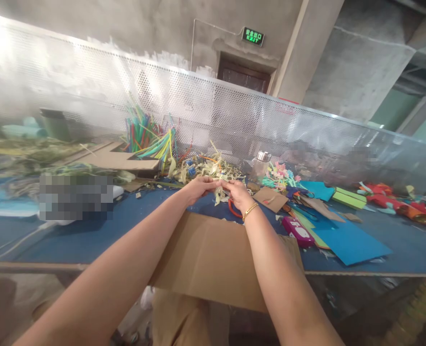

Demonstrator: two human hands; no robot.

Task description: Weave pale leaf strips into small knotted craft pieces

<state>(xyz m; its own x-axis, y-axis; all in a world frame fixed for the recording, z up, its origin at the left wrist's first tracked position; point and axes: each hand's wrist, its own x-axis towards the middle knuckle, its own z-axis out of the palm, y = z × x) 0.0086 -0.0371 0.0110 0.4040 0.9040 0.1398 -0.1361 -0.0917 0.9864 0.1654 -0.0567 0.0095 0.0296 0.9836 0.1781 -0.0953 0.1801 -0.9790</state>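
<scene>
My left hand (198,187) and my right hand (237,192) meet fingertip to fingertip above a blue table (90,235). Both are pinched on a pale yellow-green strip (219,192) that hangs between them. A gold bracelet (249,209) circles my right wrist. A sheet of brown cardboard (209,259) lies under my forearms and hangs over the table's front edge. Red-handled scissors (231,209) lie just beneath my right hand.
A heap of pale strips (206,168) lies behind my hands, colourful straws (144,134) stand at the back left. A clear jar (260,163), paper flowers (280,175), blue paper (346,240), a pink case (298,231) and red pieces (396,204) lie right. A perforated metal screen (234,115) backs the table.
</scene>
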